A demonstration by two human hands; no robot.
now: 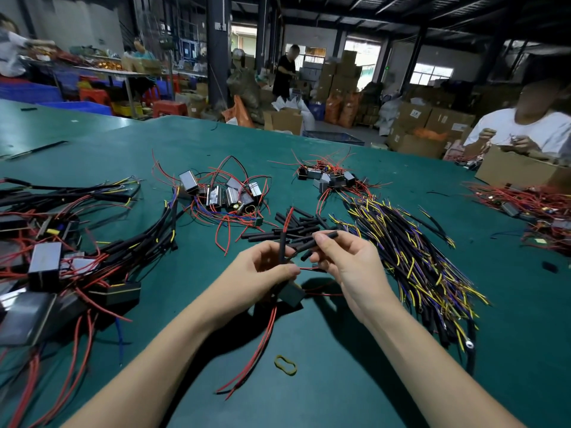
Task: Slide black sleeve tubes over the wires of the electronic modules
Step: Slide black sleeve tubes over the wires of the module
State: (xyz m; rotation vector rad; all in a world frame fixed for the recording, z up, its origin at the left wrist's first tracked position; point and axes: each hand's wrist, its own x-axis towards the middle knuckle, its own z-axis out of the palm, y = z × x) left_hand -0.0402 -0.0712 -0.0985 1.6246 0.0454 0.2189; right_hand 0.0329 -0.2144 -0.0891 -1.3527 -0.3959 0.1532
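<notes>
Holding a module and two black sleeves over the green tabletop

We see our left hand curled around a small dark grey box-shaped electronic module, which hangs just under the fingers above the near middle of the green felt-like tabletop. That same hand pinches an upright black sleeve tube, and red wires stick out of its top end. More thin red wires trail from the module down toward the near edge.

Our right hand is closed on a second black sleeve tube, held slantwise between thumb and fingers, its upper end pointing toward the far right. A red wire runs between the two hands.

Just beyond our hands lies a loose pile of short black sleeve tubes. Toward the right edge sprawls a bundle of black, yellow and purple wires. Farther back, near the middle, sits a cluster of shiny metal-cased modules with red and blue wires, and a smaller such cluster lies to its right. Along the left edge we see a heap of black box modules with sleeved wires. A yellow rubber band lies flat near the near edge, between our forearms. At the far right corner another person in a white shirt handles wires over a brown cardboard box.
</notes>
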